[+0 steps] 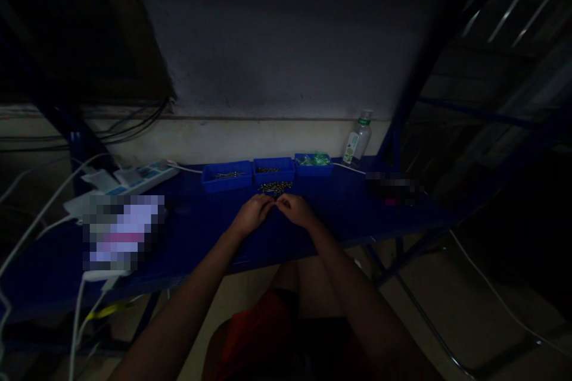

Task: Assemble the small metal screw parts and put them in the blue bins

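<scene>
My left hand [254, 213] and my right hand [295, 209] meet fingertip to fingertip low over the blue table [196, 232]. Both are closed in a pinch; whatever lies between the fingers is too small and dark to make out. Just beyond the fingertips is a loose pile of small shiny metal pieces [277, 188], perhaps screws. Behind it stand three blue bins in a row: the left bin [227, 182] holds thin metal pieces, the middle bin [273, 177] small dark metal pieces, and the right bin [313, 170] green clear plastic.
At the left lies a white power strip [152, 175] with plugs and cables, near a blurred-out phone-like object [125, 232]. A clear bottle [358, 140] stands against the wall at the back right. Further right is a dark blurred object [393, 187]. Blue frame posts flank the table.
</scene>
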Motion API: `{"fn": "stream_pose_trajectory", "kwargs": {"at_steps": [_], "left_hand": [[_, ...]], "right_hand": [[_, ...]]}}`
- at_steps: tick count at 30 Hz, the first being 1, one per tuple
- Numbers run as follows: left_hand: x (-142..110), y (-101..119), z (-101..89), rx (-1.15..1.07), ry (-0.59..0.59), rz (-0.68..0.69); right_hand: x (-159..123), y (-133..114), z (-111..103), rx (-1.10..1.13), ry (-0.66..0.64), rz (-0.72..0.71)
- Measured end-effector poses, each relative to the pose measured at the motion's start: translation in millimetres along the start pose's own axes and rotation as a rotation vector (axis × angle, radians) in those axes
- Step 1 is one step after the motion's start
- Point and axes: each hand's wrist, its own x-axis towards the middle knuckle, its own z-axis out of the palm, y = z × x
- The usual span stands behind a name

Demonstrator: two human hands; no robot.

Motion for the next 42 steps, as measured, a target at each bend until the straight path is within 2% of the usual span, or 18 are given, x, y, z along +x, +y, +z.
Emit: {"fn": "stream_pose_trajectory", "kwargs": {"at_steps": [8,13,18,28,34,42], "left_hand": [[3,-4,0.7,-0.081,-0.017,-0.012],[3,-6,1.0,-0.187,-0.03,-0.009],[2,-6,0.3,-0.239,0.01,-0.043],[2,-4,0.9,-0.261,0.017,-0.083],[1,-2,1.4,-0.216,0.075,-0.099],[0,1,-0.4,-0.177,-0.024,-0.031]], "right_hand": [[1,1,1,0.145,0.046,0.012],[3,4,2,0.228,0.024,0.032],[3,8,3,0.292,0.042,0.039],[3,9,3,0.277,0.053,0.063],[4,11,5,0.251,0.1,0.096],[2,8,4,0.224,0.068,0.071]]}}
